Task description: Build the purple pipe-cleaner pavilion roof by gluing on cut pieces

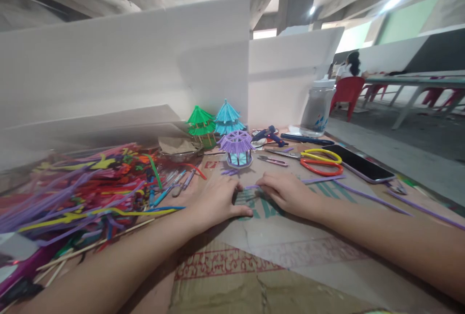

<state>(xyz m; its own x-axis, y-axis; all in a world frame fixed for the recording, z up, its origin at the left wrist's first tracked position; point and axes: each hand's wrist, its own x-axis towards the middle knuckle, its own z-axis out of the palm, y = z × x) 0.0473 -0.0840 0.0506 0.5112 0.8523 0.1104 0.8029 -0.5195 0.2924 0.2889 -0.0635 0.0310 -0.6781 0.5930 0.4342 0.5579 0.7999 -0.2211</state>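
Note:
A short purple pipe cleaner (251,187) lies low over the cardboard, spanning the gap between my hands. The curled fingers of my left hand (220,196) press on its left end, while the thumb sticks out apart from them. My right hand (285,192) is closed, fingertips pinched on the other end. Just beyond stands a small purple pavilion model (236,145) with a ribbed roof and a light-blue centre. Behind it are a green pavilion model (200,122) and a blue one (227,117), each with a tiered roof.
A heap of coloured pipe cleaners (98,183) spreads at left. Scissors (319,161), thread snips (273,161), a glue gun (271,135), a phone (358,163) and a water bottle (317,110) sit at right. White panels (127,62) stand behind; a person (349,68) sits far right.

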